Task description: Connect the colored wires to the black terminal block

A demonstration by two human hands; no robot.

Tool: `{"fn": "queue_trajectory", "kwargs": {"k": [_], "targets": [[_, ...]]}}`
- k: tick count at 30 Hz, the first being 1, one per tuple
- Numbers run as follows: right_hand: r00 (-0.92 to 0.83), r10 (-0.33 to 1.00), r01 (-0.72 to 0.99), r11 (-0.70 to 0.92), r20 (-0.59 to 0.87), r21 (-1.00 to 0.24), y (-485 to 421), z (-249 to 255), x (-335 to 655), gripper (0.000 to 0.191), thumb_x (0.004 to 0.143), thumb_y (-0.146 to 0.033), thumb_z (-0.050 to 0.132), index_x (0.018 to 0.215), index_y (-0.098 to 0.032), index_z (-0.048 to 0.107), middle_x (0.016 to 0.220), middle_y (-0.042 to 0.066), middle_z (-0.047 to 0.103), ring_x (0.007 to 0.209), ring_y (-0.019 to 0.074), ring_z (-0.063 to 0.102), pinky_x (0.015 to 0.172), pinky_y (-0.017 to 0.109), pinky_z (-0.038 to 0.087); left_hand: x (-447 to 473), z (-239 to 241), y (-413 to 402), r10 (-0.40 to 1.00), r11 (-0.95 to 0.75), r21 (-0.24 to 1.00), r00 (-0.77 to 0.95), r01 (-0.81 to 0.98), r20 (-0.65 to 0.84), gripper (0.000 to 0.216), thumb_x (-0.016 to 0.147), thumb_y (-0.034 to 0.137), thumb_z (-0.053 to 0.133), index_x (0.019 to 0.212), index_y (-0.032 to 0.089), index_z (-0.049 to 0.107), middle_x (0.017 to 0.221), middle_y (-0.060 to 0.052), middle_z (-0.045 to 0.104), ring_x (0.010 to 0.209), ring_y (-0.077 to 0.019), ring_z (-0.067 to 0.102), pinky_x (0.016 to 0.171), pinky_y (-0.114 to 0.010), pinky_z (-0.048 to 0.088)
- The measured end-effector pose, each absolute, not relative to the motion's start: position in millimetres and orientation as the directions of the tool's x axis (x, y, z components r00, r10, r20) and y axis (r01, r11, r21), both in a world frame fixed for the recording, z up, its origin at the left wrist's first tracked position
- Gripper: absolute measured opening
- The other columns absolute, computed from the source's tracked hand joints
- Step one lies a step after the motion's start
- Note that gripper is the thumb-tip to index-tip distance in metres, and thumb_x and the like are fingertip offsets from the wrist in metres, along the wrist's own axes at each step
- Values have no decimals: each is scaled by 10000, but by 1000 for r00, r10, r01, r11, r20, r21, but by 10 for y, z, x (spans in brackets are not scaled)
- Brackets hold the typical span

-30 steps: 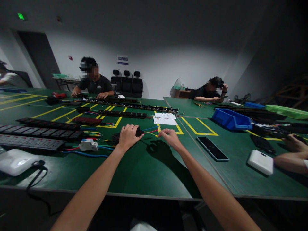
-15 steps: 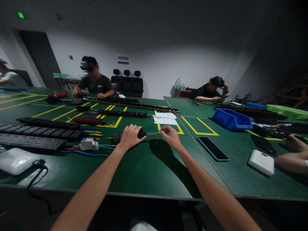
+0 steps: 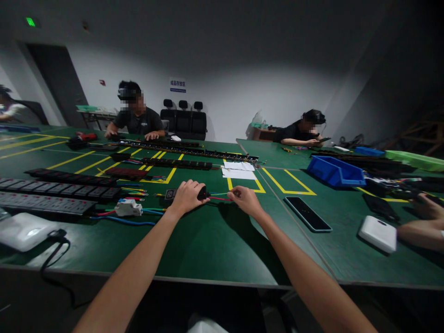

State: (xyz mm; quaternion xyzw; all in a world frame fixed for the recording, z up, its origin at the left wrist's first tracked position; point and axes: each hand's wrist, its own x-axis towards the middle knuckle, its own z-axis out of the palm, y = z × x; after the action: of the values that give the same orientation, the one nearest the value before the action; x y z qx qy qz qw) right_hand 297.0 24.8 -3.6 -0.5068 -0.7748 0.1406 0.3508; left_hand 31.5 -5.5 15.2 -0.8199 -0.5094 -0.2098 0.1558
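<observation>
My left hand (image 3: 188, 198) is closed over the end of a dark power strip (image 3: 169, 194) that lies on the green table. A socket face shows to the left of the fingers, and the strip's black end piece (image 3: 202, 192) sticks out on the right. From that end run thin red, green and blue wires (image 3: 218, 199). My right hand (image 3: 244, 200) pinches the wires near their far ends, which its fingers hide. Left of my left hand lie other power strips (image 3: 45, 202) and a white circuit breaker (image 3: 127, 207) with coloured leads.
Right of my hands lie a phone (image 3: 308, 213), a blue bin (image 3: 336, 171) and a white box (image 3: 378, 233). White papers (image 3: 237, 169) and long dark strips (image 3: 176, 163) lie beyond. Co-workers (image 3: 138, 120) sit across the table; another person's hand (image 3: 425, 207) is at far right.
My right hand has moved slightly down and left along the wires, its fingers now closer together. My left hand stays on the strip. The co-worker at back right has lowered a hand.
</observation>
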Motion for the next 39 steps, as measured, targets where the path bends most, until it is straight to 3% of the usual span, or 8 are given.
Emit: {"fn": "queue_trajectory", "kwargs": {"k": [6, 11, 15, 27, 33, 39], "targets": [[-97, 933, 773, 291, 348, -564, 173, 31, 2936, 314, 866, -494, 618, 1038, -235, 656, 635, 4, 669, 576, 194, 595, 539, 278, 296, 345, 148, -54, 757, -478, -37, 433, 877, 489, 509, 848, 565, 650, 1204, 201, 637, 1111, -110, 683, 1020, -282, 575, 850, -399, 412], [-85, 962, 859, 203, 259, -471, 165, 42, 2938, 318, 894, -522, 593, 1041, -244, 639, 716, 11, 685, 700, 202, 635, 575, 260, 305, 348, 120, -33, 761, -499, -65, 473, 864, 445, 556, 846, 604, 634, 1216, 189, 630, 1121, -108, 679, 1030, -277, 573, 852, -387, 404], [-63, 964, 869, 181, 259, -461, 146, 40, 2923, 368, 899, -502, 603, 1157, -241, 568, 788, 15, 697, 742, 202, 637, 590, 257, 309, 347, 122, -40, 769, -483, -71, 461, 873, 443, 548, 853, 600, 628, 1221, 193, 627, 1123, -104, 680, 1029, -275, 572, 846, -384, 397], [-287, 868, 673, 483, 404, -560, 221, -58, 2908, 266, 808, -277, 658, 1023, -225, 510, 810, -22, 616, 692, 156, 570, 604, 249, 365, 309, 134, -24, 799, -384, -78, 373, 920, 471, 550, 866, 627, 597, 1221, 208, 626, 1118, -104, 689, 1017, -288, 573, 827, -390, 391], [-395, 771, 614, 626, 500, -480, 273, -125, 2933, 282, 781, -135, 628, 1049, -210, 580, 921, 16, 561, 749, 148, 555, 675, 258, 429, 301, 146, -31, 801, -356, -84, 350, 931, 486, 536, 882, 621, 578, 1216, 205, 629, 1112, -111, 686, 1015, -294, 576, 825, -394, 392], [-388, 765, 686, 612, 514, -394, 269, -142, 2928, 288, 840, -94, 569, 1102, -214, 584, 992, 44, 573, 783, 161, 573, 725, 274, 432, 311, 155, -38, 805, -356, -67, 342, 932, 484, 542, 877, 627, 580, 1214, 205, 633, 1103, -114, 685, 1014, -294, 573, 826, -393, 391]]}}
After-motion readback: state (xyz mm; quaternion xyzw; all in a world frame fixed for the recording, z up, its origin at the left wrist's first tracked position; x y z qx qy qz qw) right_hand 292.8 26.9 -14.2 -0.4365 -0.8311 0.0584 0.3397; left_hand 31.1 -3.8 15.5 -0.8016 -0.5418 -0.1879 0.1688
